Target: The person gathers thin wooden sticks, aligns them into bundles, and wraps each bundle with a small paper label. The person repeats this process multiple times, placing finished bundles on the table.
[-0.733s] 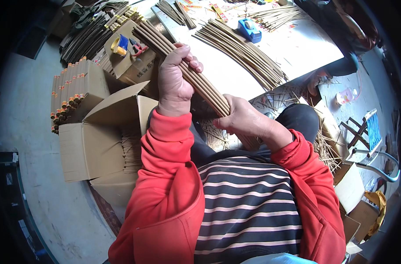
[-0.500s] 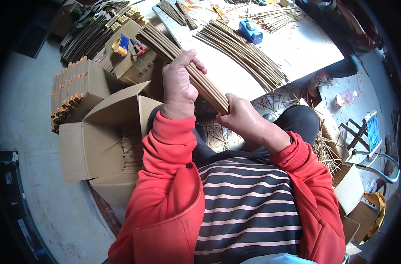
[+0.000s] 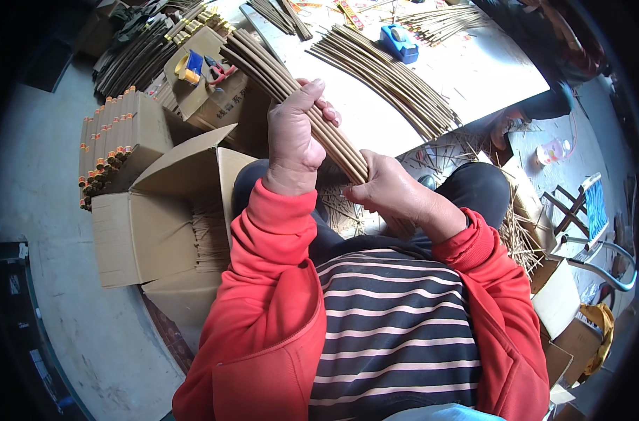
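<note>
A bundle of long brown incense sticks (image 3: 342,149) slants across in front of me, its upper end over the near edge of the white table. My left hand (image 3: 298,137) is wrapped round its middle, thumb on top. Lower down, my right hand (image 3: 393,186) is closed on the same bundle. The sticks' lower end shows beneath the right hand, above my lap. Loose incense sticks (image 3: 386,84) lie in a curved row on the tabletop.
A blue tape dispenser (image 3: 399,43) stands on the white table (image 3: 502,84). At left are an open carton (image 3: 116,238), banded stick bundles (image 3: 109,140), and a box holding another tape dispenser (image 3: 190,69) and red-handled pliers (image 3: 221,71). A person (image 3: 565,35) sits far right, near a folding stool (image 3: 589,210).
My left hand has slid slightly right and down along the bundle's side. More of the sticks' lower end now shows below my right hand.
</note>
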{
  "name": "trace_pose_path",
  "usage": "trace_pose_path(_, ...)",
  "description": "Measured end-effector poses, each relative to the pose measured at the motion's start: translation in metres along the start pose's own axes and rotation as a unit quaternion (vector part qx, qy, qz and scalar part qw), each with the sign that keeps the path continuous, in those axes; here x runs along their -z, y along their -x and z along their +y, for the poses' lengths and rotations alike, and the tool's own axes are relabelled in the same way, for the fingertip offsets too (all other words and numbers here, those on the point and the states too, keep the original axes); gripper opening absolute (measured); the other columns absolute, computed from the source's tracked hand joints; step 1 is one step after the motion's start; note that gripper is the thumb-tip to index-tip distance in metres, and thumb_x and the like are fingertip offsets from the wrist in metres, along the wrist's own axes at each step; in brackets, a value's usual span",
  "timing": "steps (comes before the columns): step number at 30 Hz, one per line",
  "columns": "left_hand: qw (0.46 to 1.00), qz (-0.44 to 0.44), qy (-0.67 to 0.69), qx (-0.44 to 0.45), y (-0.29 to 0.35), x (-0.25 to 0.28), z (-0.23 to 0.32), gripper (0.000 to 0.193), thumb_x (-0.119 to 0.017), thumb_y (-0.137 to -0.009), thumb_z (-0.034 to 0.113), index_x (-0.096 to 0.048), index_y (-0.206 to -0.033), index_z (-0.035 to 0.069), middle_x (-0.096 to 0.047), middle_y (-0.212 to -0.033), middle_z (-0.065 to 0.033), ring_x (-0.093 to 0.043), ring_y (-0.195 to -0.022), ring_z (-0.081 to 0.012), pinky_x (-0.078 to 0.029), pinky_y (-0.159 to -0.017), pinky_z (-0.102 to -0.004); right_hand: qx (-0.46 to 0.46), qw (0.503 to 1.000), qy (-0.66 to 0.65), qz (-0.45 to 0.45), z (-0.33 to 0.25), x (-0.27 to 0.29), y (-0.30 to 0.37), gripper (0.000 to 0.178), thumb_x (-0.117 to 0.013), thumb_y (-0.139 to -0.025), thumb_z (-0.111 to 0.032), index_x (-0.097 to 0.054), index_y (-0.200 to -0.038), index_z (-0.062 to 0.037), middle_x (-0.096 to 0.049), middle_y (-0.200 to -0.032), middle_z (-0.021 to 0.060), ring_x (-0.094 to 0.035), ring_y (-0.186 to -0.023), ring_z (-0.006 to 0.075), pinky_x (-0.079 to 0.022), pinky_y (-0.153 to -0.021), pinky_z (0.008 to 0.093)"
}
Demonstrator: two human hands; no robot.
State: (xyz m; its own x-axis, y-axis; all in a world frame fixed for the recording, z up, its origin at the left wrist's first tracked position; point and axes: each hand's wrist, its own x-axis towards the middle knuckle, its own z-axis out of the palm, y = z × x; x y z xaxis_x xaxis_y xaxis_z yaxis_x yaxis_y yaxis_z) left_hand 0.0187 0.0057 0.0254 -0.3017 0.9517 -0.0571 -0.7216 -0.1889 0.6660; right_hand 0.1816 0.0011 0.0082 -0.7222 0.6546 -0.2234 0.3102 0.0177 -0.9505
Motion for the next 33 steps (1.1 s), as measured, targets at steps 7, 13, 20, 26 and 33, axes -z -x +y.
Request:
trace_pose_path(7,0.999,-0.005,0.021,0.041,-0.003,0.007,-0.004,0.007,-0.061,-0.083,0.010,-0.055,-0.081,0.010,-0.052,-0.063,-0.0014,-0.051,-0.055,-0.0134,-0.045,-0.053,-0.0284,-0.108,0.986,-0.114,-0.059,-0.011,-0.002,0.002,0.019,-0.063,-0.074,-0.003,-0.048,-0.085,-0.0019,-0.052,-0.064,0.0037,-0.051,-0.045,0.0105,-0.042,-0.039,0.0238)
trace_pose_path(13,0.995,-0.053,0.071,0.036,0.001,0.017,0.003,0.005,-0.060,-0.083,0.008,-0.057,-0.084,0.011,-0.053,-0.064,-0.0012,-0.051,-0.054,-0.0134,-0.045,-0.052,-0.0284,-0.088,0.979,-0.165,-0.085,-0.009,-0.008,-0.006,0.021,-0.064,-0.073,-0.003,-0.047,-0.085,-0.0025,-0.052,-0.063,0.0039,-0.051,-0.044,0.0104,-0.045,-0.039,0.0230)
trace_pose_path(20,0.998,0.031,0.036,0.040,-0.013,0.048,0.000,0.006,-0.060,-0.081,0.008,-0.054,-0.081,0.009,-0.051,-0.063,-0.0018,-0.051,-0.054,-0.0144,-0.045,-0.052,-0.0286,-0.118,0.990,-0.062,-0.051,0.002,-0.026,-0.030,0.021,-0.065,-0.075,-0.004,-0.048,-0.087,-0.0016,-0.053,-0.063,0.0048,-0.053,-0.046,0.0104,-0.045,-0.041,0.0241)
trace_pose_path(26,0.997,0.020,0.062,0.052,-0.031,0.074,0.009,0.007,-0.059,-0.080,0.005,-0.055,-0.081,0.011,-0.051,-0.062,-0.0015,-0.050,-0.053,-0.0146,-0.043,-0.051,-0.0286,-0.121,0.990,-0.063,-0.046,0.001,-0.037,-0.057,0.023,-0.066,-0.075,-0.006,-0.048,-0.088,-0.0013,-0.052,-0.061,0.0023,-0.053,-0.048,0.0099,-0.044,-0.042,0.0232)
trace_pose_path(33,0.997,0.041,0.039,0.043,-0.055,0.108,0.006,0.006,-0.060,-0.080,0.007,-0.055,-0.082,0.010,-0.051,-0.062,-0.0019,-0.049,-0.053,-0.0134,-0.042,-0.051,-0.0270,-0.156,0.983,-0.075,-0.055,0.020,-0.051,-0.094,0.018,-0.064,-0.075,-0.005,-0.049,-0.083,-0.0012,-0.052,-0.062,0.0029,-0.050,-0.044,0.0106,-0.042,-0.039,0.0241)
